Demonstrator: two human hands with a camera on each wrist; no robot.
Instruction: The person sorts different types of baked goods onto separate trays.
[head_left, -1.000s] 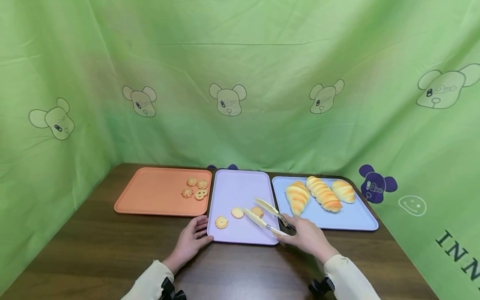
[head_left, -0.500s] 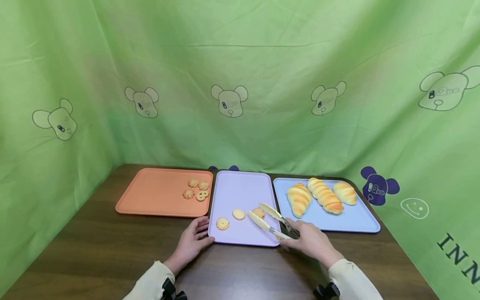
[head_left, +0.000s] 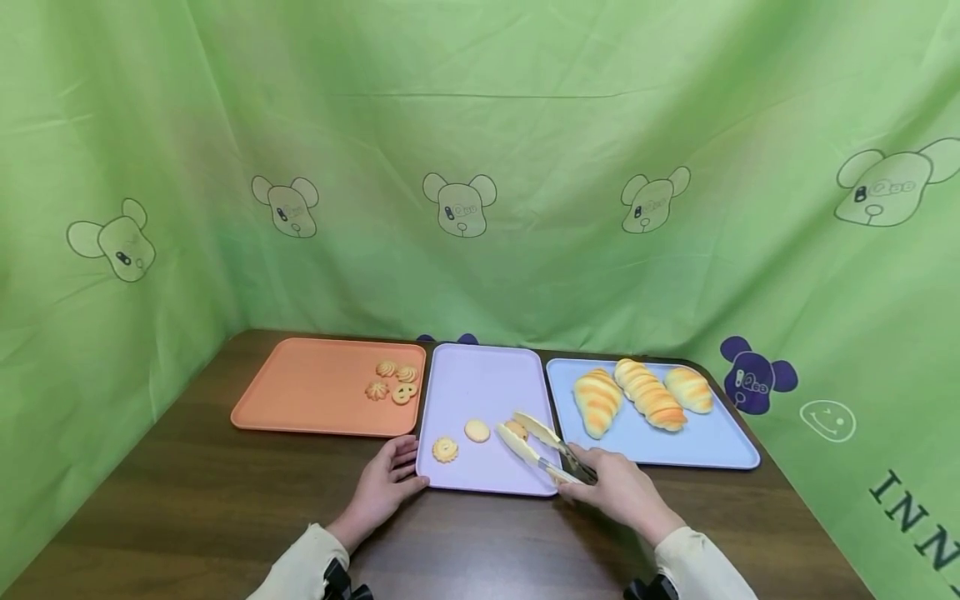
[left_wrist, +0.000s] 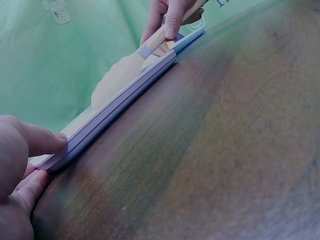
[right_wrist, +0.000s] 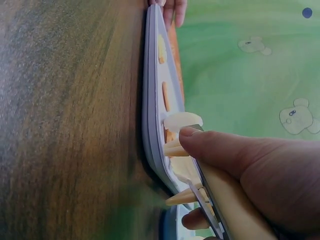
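My left hand [head_left: 381,483] holds the near left corner of the purple tray [head_left: 487,375]. In the left wrist view its thumb lies on the rim and a finger against the side below. In my right hand [head_left: 618,493] I grip kitchen tongs [head_left: 527,452] with pale, scalloped ends, reaching over the tray's near right part. Their ends are apart, on either side of a round cookie [head_left: 516,428], which they partly hide. Two more cookies lie on this tray: a plain round one [head_left: 477,431] and a flower-shaped one [head_left: 445,450].
An orange tray [head_left: 307,383] on the left bears several cookies [head_left: 386,368] at its right end. On the right, a blue tray [head_left: 705,446] carries three bread rolls [head_left: 649,395]. The trays stand side by side on a dark wooden table [head_left: 225,500], before a green curtain [head_left: 525,283].
The tongs' ends have come closer together around the round cookie, the upper end moving down toward it. My left hand stays at the tray corner.
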